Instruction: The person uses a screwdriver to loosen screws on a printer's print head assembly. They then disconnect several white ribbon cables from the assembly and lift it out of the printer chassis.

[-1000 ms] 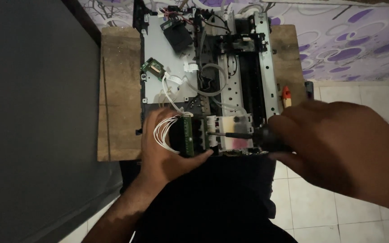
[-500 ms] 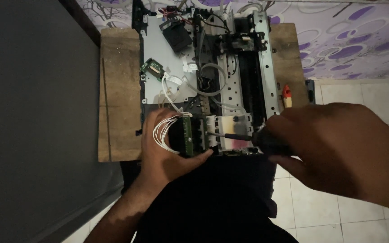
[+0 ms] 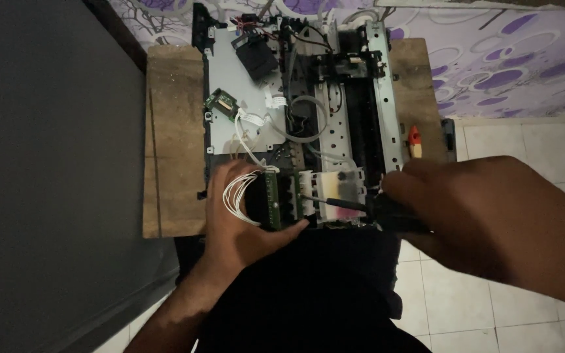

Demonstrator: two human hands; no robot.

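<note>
Since a second ago almost nothing has shifted: the left hand [image 3: 240,219] still clasps the green circuit board [image 3: 271,199] with its white wires [image 3: 233,196] at the near edge of the stripped printer chassis [image 3: 295,111], fingers curled around it. The right hand [image 3: 485,219] stays closed on a black-handled screwdriver [image 3: 361,208], tip at the white carriage block [image 3: 325,189], so the work looks mid-step. The chassis rests on a wooden board [image 3: 171,137]; beyond lie purple-patterned wallpaper [image 3: 492,59] and pale floor tiles [image 3: 531,140].
</note>
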